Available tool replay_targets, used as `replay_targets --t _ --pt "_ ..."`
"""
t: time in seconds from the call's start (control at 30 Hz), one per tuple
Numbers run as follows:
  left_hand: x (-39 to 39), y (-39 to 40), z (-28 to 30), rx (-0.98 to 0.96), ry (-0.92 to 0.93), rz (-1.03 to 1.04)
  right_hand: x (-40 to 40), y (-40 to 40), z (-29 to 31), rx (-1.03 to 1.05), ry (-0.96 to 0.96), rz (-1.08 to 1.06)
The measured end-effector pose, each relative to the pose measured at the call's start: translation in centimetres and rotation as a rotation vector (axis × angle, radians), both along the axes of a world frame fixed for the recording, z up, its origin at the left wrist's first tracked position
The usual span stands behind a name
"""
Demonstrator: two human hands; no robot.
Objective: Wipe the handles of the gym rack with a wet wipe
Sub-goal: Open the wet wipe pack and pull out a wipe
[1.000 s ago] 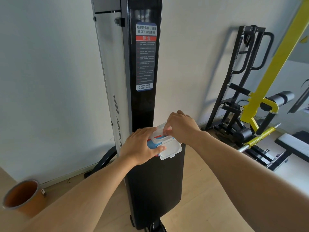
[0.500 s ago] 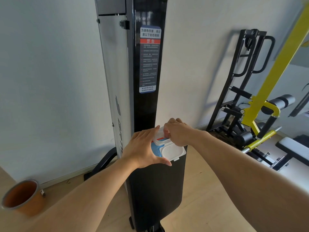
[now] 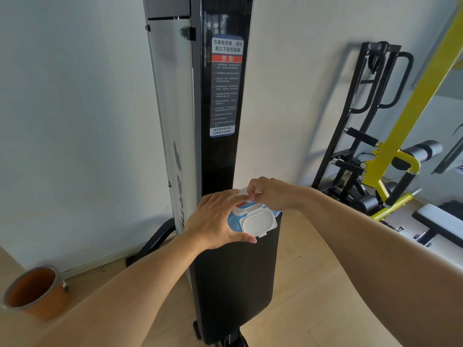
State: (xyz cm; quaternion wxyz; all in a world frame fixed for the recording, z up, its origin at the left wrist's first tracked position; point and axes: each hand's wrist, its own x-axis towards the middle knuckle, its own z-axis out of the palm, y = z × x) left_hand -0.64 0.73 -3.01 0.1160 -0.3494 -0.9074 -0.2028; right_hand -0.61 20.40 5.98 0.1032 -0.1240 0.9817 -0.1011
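Blue wipe pack [image 3: 235,222] between both hands [image 3: 215,219].

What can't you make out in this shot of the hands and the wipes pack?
- Whether a wipe is out yet: in the head view the right hand pinches at the opening of the wet wipes pack, and its fingers cover it.
- The pack's left side and underside, hidden by the left hand.
- The small print on the warning label, too small to read.
- The yellow frame, cut off by the right edge.
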Motion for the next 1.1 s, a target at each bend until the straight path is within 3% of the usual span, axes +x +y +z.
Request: replay_targets --t 0.3,0.6,0.87,1.1 --pt "-0.3 0.0 -0.4 -0.018 0.018 0.005 0.4 0.7 1.5 -0.103 -0.144 -0.009" --pt "-0.1 -0.1 -0.2 0.012 -0.004 0.003 0.4 0.2 -0.2 -0.144 0.118 -0.050" --pt "0.0 0.0 -0.1 0.014 -0.009 0.007 0.8 -0.2 0.3 -0.150 0.075 -0.040" --pt "0.0 0.1 0.0 0.040 -0.011 0.037 0.5 0.1 0.3 -0.332 0.166 -0.120"
